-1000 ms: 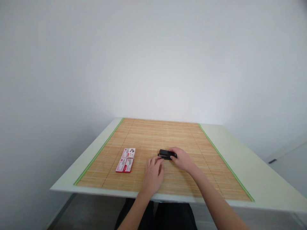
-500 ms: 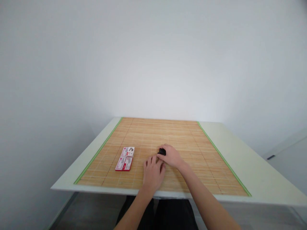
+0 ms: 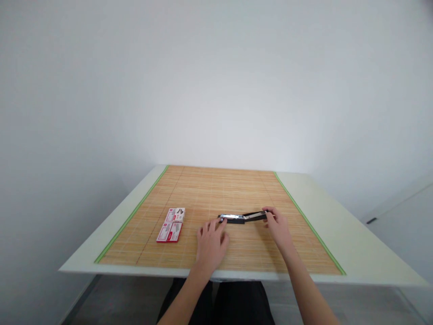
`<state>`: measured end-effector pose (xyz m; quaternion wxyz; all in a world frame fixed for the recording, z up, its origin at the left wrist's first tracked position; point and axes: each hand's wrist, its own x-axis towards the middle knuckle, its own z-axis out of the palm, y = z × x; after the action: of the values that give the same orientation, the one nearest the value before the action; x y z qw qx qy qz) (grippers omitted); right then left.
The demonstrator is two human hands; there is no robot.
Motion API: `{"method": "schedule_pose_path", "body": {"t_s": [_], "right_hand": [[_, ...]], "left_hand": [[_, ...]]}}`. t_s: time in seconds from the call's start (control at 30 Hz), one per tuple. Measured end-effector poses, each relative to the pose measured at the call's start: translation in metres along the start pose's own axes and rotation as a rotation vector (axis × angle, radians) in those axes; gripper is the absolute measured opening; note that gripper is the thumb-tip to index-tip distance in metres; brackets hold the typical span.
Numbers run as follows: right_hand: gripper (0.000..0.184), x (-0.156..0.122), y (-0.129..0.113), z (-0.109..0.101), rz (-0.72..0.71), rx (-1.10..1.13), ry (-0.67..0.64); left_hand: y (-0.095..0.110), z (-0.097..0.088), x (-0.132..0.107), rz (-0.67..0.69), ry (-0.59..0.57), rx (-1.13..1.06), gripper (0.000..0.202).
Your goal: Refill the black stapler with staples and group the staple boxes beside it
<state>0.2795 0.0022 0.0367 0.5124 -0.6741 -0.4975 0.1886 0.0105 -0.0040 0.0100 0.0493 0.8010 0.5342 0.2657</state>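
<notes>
A black stapler point(image 3: 237, 221) lies on the bamboo mat point(image 3: 216, 189), its top arm folded far back to the right so that the metal staple channel shows. My right hand point(image 3: 278, 227) pinches the end of that top arm, which tilts slightly up off the mat. Near the left end of the stapler's base, my left hand point(image 3: 212, 243) rests with its fingers spread, a fingertip touching the base. No staples can be made out at this distance.
Several small red and white staple boxes point(image 3: 170, 225) lie grouped on the mat left of my left hand. The mat has green edges and covers most of a white table point(image 3: 341, 225). A white wall point(image 3: 216, 90) stands behind the table.
The stapler has been opened wide: my right hand has swung its top arm over to the right. My left hand has stayed near the base's left end, fingers still spread.
</notes>
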Motion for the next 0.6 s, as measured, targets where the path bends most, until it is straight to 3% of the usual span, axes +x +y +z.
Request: {"method": "schedule_pose_path", "body": {"t_s": [0.17,0.27,0.33,0.47,0.53,0.6], "right_hand": [[0.051,-0.018,0.025,0.001,0.087,0.124,0.014],[0.061,-0.028,0.042,0.003,0.159,0.253,0.07],[0.063,-0.036,0.053,0.002,0.18,0.316,0.129],[0.063,-0.051,0.064,0.0,0.147,0.313,0.192],[0.064,-0.054,0.061,-0.001,0.126,0.271,0.185],[0.065,-0.056,0.057,-0.003,0.107,0.222,0.163]], "left_hand": [[-0.003,0.0,0.0,0.016,-0.019,-0.038,0.046],[-0.014,-0.011,-0.004,0.024,-0.015,-0.06,0.043],[-0.029,-0.026,-0.01,-0.05,0.045,-0.005,0.039],[-0.068,-0.06,-0.03,-0.352,0.207,0.25,0.035],[-0.084,-0.071,-0.039,-0.411,0.2,0.34,0.038],[-0.094,-0.077,-0.046,-0.388,0.161,0.374,0.038]]}}
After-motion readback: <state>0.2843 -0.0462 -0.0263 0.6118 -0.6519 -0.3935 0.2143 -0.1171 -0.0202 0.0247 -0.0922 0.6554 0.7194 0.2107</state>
